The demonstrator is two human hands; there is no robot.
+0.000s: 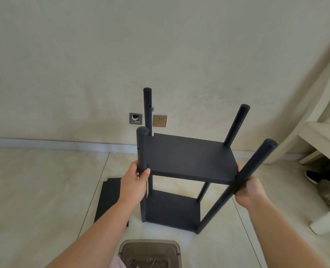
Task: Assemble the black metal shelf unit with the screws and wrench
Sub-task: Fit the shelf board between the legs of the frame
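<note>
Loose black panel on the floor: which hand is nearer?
Left. The left hand grips the shelf unit's front-left post, just up and right of the loose panel. The right hand grips the front-right post, across the whole unit from it.

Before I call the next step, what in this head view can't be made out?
- Screws at the upper shelf joints: hidden by the left hand and right hand gripping the posts.
- Tray contents: cut off by the bottom edge, too small.
- Loose panel: partly behind the left forearm.
</note>
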